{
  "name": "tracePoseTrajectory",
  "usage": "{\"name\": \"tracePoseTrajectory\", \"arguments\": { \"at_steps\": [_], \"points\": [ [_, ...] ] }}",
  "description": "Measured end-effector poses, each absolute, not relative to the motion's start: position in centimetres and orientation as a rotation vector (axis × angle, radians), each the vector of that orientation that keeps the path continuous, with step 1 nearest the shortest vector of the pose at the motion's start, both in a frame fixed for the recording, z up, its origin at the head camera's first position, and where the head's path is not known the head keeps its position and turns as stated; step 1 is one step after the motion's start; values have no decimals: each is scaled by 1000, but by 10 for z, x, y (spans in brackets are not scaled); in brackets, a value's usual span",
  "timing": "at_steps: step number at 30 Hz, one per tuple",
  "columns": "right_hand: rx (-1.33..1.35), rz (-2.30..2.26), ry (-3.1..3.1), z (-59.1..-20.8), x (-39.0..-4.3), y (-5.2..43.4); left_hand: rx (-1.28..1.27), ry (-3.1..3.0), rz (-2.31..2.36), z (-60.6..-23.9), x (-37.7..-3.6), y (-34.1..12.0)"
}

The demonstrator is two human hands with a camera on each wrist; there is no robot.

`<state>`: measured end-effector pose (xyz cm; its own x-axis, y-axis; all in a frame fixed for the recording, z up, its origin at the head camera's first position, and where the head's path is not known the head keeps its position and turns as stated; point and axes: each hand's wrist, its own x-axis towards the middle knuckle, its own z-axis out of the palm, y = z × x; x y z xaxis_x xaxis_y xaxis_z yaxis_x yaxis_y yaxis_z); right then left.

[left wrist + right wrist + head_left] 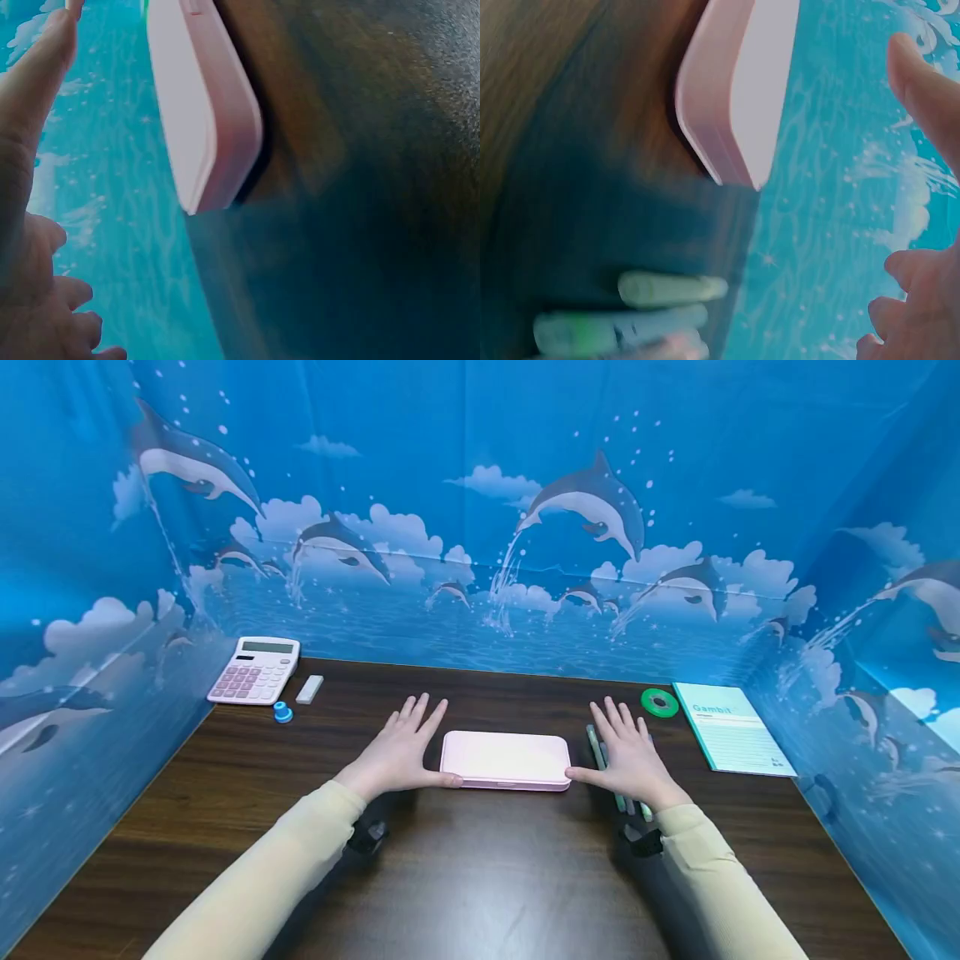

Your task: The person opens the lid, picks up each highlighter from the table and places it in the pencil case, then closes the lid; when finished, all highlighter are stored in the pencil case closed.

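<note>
Head view had both cream-sleeved arms reaching in from the bottom edge over a dark brown wood-grain table (pixel 465 877). Left hand (pixel 401 747) lay flat, fingers straight and slightly spread, thumb tip touching the left end of a flat pale pink rectangular case with rounded corners (pixel 505 760) – nothing gripped. Right hand (pixel 628 752) mirrored it on the other side, fingers straight, thumb against the case's right end, palm resting over a few pastel green highlighter pens (pixel 596 745) lying just beside the case. So the case sat closed, flat on the table, right between the two hands, about mid-table.

Right wrist view showed the pens (pixel 671 289) side by side near the case's corner (pixel 735 97), kinda blurry. Left wrist view just showed the case's rounded corner (pixel 217 127) with the thumb (pixel 34 112) stretched out beside it.

Further back – a green tape roll (pixel 659 702) next to a teal booklet (pixel 731 729) on the right, and at the far left corner a pink desk calculator (pixel 255 670), a small white eraser (pixel 309 689) and a little blue round thing (pixel 282 712). Behind it all, a blue dolphin-print backdrop (pixel 480 527).
</note>
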<state>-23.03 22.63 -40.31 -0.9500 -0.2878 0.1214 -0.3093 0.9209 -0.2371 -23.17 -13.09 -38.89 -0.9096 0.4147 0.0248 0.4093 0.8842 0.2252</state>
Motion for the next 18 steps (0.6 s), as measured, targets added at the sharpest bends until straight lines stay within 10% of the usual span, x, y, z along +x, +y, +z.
{"name": "tracePoseTrajectory", "arguments": {
  "at_steps": [18],
  "points": [
    [752, 632, -2963, -434, -247, 178, 691, 2818, 563, -428, -256, -120]
  ]
}}
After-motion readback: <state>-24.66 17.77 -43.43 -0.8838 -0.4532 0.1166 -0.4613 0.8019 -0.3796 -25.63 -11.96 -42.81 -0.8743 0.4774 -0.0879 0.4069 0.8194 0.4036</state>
